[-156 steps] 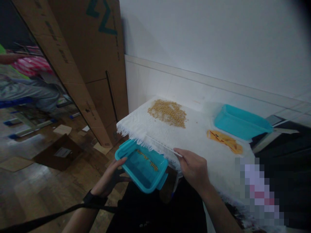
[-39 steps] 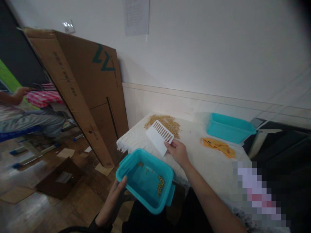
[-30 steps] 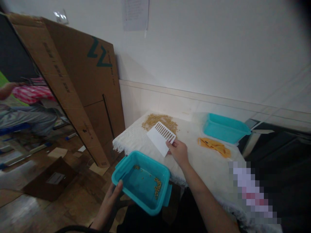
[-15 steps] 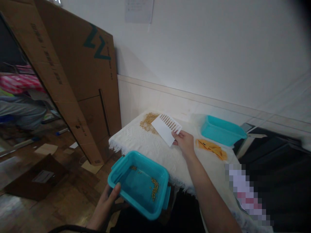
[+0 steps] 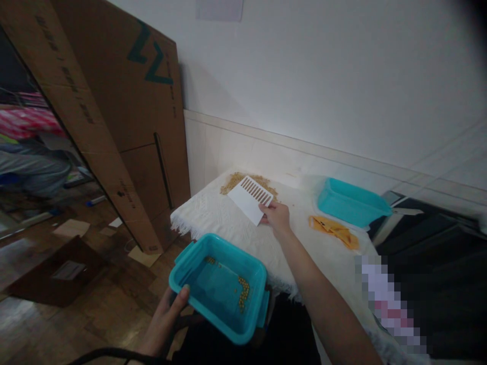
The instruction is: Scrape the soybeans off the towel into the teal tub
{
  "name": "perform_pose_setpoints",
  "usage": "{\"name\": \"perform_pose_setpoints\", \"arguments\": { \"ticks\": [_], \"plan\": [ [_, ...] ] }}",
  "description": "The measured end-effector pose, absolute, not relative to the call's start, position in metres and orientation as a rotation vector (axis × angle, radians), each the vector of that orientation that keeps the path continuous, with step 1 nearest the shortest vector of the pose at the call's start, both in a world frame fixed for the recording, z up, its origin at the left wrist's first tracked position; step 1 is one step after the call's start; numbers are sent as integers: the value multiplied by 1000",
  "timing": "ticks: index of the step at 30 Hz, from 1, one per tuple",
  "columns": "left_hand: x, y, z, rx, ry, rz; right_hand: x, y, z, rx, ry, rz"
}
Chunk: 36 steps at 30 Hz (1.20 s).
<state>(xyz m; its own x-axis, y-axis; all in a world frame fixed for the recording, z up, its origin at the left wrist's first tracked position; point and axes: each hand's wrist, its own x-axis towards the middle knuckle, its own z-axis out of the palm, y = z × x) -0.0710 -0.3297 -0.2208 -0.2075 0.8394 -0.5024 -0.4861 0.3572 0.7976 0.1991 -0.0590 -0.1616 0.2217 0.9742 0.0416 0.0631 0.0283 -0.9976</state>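
My left hand [image 5: 171, 309] grips the near left rim of a teal plastic tub [image 5: 216, 284], its thumb over the edge and its other fingers hidden beneath. Some yellow beans [image 5: 243, 294] lie along the tub's right side, with a few more in its far left corner. In my right hand [image 5: 276, 215] is a white slotted scoop [image 5: 243, 205], pinched by its right edge. The scoop hangs over or rests on the near side of a spread pile of beans [image 5: 232, 181]; contact with the cloth cannot be made out.
A white fringed cloth [image 5: 201, 213] covers the table. On its right stand a second teal bin [image 5: 346, 203] and a crumpled yellow cloth [image 5: 335, 232]. A tall cardboard box [image 5: 148, 116] rises at the left, against the white wall. Behind it, part of a person shows.
My right hand has moved the scoop left and slightly toward me, uncovering more beans behind it. My left hand and the tub stay nearly in place. The view has tilted slightly.
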Motion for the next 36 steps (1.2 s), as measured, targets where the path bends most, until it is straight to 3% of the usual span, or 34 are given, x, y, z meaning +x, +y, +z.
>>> {"name": "perform_pose_setpoints", "arguments": {
  "ticks": [10, 20, 26, 36],
  "plan": [
    [-64, -331, -213, 379, 1295, 1277, 235, -67, -134, -1286, -1281, 905],
    [-61, -328, -227, 418, 1365, 1263, 168, -37, -66, -1432, -2319, -154],
    [-59, -327, -218, 388, 1403, 1245, 151, -51, -73, -1436, -2566, -408],
    [-55, -329, -203, 408, 1418, 1220, 196, -70, -106, -1078, -2599, -532]
  ]
}}
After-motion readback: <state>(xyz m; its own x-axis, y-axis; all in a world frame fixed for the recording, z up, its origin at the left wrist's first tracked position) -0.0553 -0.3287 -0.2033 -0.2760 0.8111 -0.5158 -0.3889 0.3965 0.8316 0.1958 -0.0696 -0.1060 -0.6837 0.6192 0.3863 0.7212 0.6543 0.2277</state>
